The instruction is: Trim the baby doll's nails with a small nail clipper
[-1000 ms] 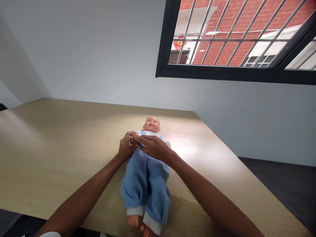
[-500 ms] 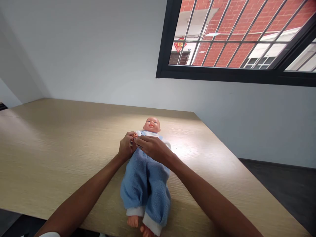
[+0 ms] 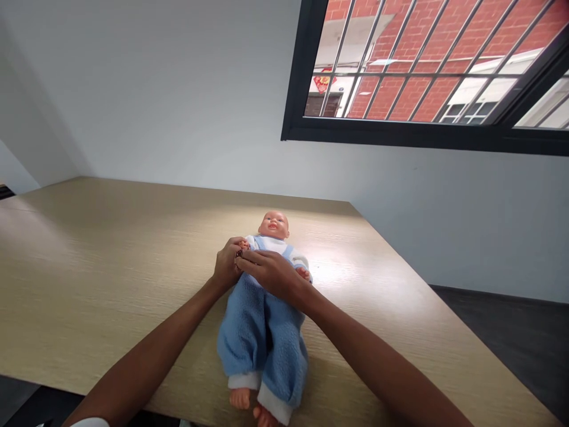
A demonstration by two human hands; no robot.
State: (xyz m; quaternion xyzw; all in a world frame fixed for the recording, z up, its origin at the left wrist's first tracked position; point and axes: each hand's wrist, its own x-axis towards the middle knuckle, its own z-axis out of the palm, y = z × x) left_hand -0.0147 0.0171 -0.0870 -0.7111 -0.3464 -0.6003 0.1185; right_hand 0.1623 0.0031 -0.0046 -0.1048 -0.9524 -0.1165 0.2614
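A baby doll (image 3: 265, 320) in a blue fleece romper with white cuffs lies on its back on the light wooden table (image 3: 111, 255), head toward the wall, bare feet at the near edge. My left hand (image 3: 226, 264) is closed in a pinch at the doll's arm on the left side of its chest. My right hand (image 3: 270, 271) lies across the doll's chest, fingertips pinched against my left hand's fingers on the romper's top edge. The doll's other small hand pokes out beside my right wrist.
The table runs to a plain grey wall behind the doll. A black-framed window (image 3: 427, 133) with bars sits high on the right. Dark floor (image 3: 511, 332) lies past the table's right edge.
My right hand has slid slightly down and toward me across the doll's chest, uncovering more of the white top and blue straps. My left hand and the doll stay put.
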